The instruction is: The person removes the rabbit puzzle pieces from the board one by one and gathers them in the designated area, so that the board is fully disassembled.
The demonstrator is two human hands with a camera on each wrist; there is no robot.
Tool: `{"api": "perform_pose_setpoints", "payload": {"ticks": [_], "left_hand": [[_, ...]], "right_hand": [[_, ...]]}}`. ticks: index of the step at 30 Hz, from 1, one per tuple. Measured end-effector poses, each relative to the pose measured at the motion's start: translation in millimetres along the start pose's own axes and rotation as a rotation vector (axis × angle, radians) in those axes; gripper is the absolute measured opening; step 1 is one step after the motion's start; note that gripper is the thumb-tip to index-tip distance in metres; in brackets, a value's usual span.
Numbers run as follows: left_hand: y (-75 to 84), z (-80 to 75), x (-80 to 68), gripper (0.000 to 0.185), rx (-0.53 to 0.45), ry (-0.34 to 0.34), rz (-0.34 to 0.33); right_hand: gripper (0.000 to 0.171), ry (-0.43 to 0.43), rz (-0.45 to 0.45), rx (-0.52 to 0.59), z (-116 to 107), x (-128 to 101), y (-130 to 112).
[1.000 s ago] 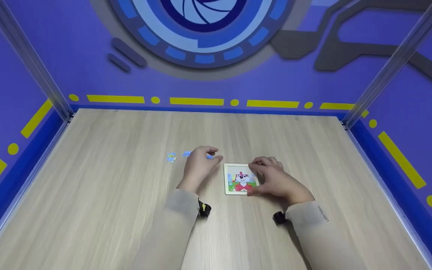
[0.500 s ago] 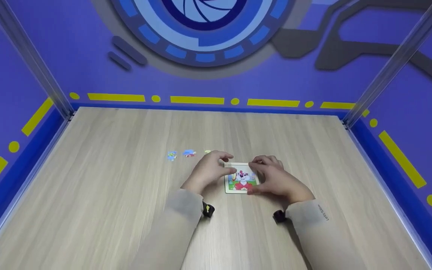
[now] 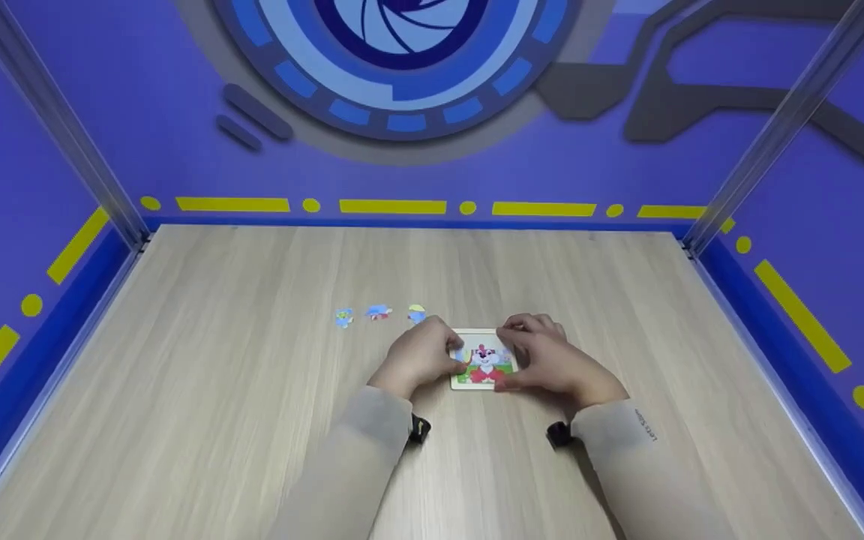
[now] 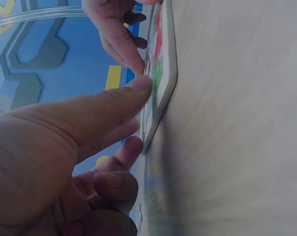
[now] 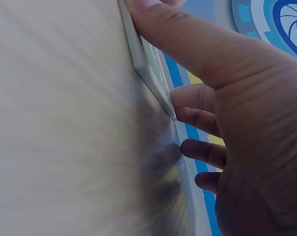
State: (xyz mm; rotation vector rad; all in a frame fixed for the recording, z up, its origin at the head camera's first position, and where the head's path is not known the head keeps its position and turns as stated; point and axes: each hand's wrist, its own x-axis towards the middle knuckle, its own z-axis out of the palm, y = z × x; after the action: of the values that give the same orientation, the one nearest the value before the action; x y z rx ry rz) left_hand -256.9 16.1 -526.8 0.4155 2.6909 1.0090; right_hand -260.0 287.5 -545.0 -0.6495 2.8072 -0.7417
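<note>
One framed puzzle board (image 3: 483, 364), printed with a red-and-white cartoon animal, lay flat on the wood-grain table (image 3: 252, 412) between two hands; three loose puzzle pieces formed a row beyond the board and to its left: the far-left piece (image 3: 344, 318), blue with yellow-green, sat farthest from it, then the middle piece (image 3: 379, 311), blue with red, then the nearest piece (image 3: 416, 313), blue with pale yellow.

The right hand (image 3: 556, 364) gripped the board's right side, thumb at the near edge and forefinger by the far right corner, the last two fingers spread apart off the board; the left hand (image 3: 421, 352) leaned in from the board's left, thumb straight against its face, forefinger tip at its far left corner, other fingers curled; whether thumb and forefinger pinched anything could not be told. Two beige sleeves (image 3: 349, 465) stretched along the board's near side.
</note>
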Motion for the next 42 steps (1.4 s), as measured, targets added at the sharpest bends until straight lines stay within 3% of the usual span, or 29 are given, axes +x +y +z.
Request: {"api": "perform_pose_setpoints", "payload": {"ticks": [25, 36, 42], "left_hand": [[6.5, 4.1, -1.8, 0.025, 0.041, -0.014, -0.02], [7.8, 4.0, -3.1, 0.029, 0.062, -0.004, -0.013], [5.8, 4.2, -2.9, 0.029, 0.06, -0.006, -0.01]], "right_hand": [[0.103, -0.006, 0.015, 0.001, 1.3, -0.2, 1.0], [0.066, 0.053, -0.033, -0.064, 1.5, 0.4, -2.8], [0.051, 0.067, -0.1, -0.025, 2.5, 0.9, -1.4]]}}
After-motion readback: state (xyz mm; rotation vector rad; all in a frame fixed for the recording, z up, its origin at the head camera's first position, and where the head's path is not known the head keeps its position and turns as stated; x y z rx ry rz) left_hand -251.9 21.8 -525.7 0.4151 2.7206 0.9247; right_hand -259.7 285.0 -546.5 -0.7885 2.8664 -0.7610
